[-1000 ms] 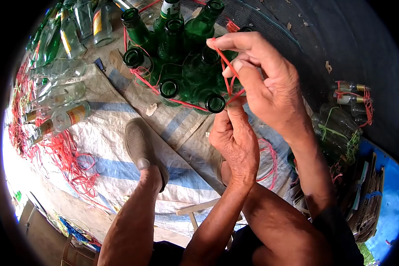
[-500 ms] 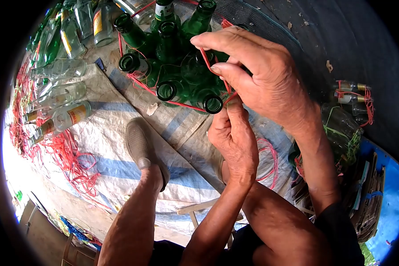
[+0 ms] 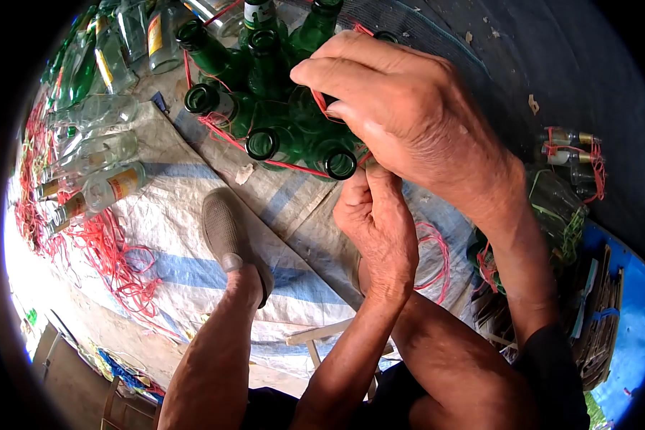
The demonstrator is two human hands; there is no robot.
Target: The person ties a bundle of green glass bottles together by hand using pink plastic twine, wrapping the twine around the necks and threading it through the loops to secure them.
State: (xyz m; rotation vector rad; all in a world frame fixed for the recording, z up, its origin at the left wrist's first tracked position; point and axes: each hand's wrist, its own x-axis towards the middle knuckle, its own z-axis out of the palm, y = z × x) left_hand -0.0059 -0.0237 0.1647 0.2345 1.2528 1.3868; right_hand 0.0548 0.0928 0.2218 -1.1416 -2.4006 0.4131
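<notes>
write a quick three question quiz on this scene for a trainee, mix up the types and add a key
1. True or false: red twine runs around the outside of the group of green glass bottles.
2. Multiple choice: what does the right hand hold?
A) a bottle cap
B) the red twine
C) a pair of scissors
3. Fill in the blank: at the picture's left, the clear glass bottles lie on their ____.

Key: 1 true; 2 B; 3 sides.
</notes>
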